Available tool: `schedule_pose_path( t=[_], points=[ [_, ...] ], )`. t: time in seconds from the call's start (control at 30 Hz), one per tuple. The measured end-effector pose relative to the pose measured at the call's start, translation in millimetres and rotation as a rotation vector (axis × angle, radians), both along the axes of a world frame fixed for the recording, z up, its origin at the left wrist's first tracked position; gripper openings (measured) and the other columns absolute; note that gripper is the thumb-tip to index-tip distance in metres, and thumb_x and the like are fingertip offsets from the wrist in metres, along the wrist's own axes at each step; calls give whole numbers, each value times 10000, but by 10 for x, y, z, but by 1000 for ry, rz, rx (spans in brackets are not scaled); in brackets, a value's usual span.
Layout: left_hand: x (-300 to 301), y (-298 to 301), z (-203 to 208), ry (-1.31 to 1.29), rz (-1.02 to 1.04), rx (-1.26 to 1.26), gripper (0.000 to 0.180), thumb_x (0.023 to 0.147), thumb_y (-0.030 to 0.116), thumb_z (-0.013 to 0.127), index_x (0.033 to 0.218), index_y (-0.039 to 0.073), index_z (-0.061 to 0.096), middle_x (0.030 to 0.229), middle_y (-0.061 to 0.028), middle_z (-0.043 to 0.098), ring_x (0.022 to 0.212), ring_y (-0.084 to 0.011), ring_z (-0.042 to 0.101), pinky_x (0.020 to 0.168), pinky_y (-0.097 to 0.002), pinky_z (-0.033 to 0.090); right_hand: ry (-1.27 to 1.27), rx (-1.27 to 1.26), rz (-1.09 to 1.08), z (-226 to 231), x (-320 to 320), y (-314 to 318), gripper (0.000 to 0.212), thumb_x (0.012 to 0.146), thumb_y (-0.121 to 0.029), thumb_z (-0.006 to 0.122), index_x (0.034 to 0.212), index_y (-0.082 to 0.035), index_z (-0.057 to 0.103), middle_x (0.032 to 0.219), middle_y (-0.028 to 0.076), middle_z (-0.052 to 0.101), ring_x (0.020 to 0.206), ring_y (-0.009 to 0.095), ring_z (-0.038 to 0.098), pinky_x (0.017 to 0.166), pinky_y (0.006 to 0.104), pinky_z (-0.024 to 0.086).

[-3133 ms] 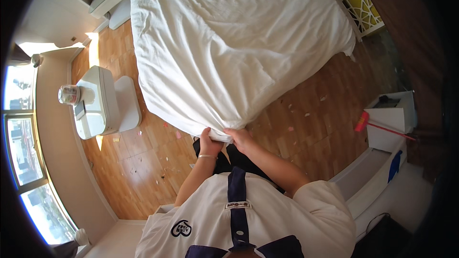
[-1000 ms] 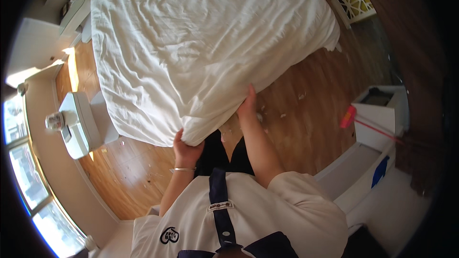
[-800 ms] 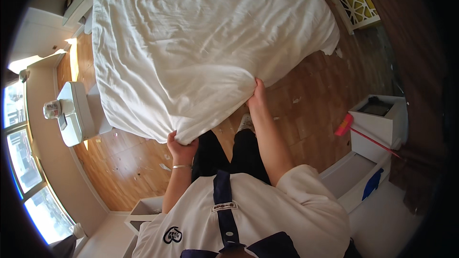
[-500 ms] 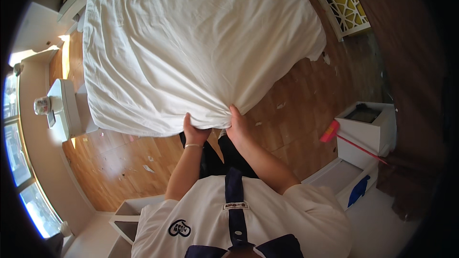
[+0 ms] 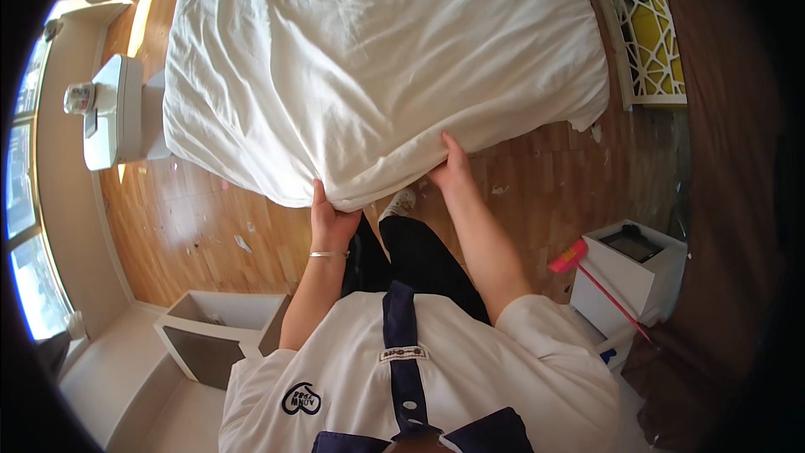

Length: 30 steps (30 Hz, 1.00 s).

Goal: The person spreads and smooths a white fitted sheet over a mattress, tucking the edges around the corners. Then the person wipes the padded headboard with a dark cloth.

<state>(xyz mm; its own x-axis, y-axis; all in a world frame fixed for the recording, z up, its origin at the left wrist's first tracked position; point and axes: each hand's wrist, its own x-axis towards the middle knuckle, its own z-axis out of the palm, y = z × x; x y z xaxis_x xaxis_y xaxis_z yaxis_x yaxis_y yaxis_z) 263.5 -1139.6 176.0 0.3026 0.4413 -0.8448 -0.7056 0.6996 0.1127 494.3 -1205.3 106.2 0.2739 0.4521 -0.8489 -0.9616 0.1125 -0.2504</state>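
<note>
A large white sheet [image 5: 377, 59] with many creases covers the bed in front of me and hangs over its near edge. My left hand [image 5: 333, 216] grips the near edge of the sheet, thumb on top and fingers hidden beneath, and folds gather around that spot. Farther right, my right hand [image 5: 451, 166] holds the same edge, its thumb lying over the cloth and its fingers curled under. Between the two hands the hem is pulled toward me.
At left stands a white bedside table [image 5: 116, 113] with a jar [image 5: 80, 99] on it. A white cabinet [image 5: 629, 256], a red broom [image 5: 570, 257] and a brown curtain [image 5: 721, 159] are at right. Behind my left arm sits an open white box-like unit [image 5: 222, 327]. Scraps litter the wooden floor [image 5: 201, 226].
My hands have moved apart along the sheet's edge, the right one shifting right and farther forward. The gathered folds between them have spread out, and the view has shifted.
</note>
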Motion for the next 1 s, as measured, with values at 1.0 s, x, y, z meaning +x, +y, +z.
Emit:
schedule_pose_path(
  t=[1.0],
  points=[
    [1548, -311, 70, -86, -458, -180, 361, 899, 194, 474, 1186, -20, 517, 1220, -158, 571, 1174, -299, 521, 1010, -438, 418, -179, 200, -468, 144, 1209, -385, 464, 941, -340, 531, 1301, -50, 494, 1307, 103, 537, 1184, 279, 516, 998, 439, 427]
  ],
)
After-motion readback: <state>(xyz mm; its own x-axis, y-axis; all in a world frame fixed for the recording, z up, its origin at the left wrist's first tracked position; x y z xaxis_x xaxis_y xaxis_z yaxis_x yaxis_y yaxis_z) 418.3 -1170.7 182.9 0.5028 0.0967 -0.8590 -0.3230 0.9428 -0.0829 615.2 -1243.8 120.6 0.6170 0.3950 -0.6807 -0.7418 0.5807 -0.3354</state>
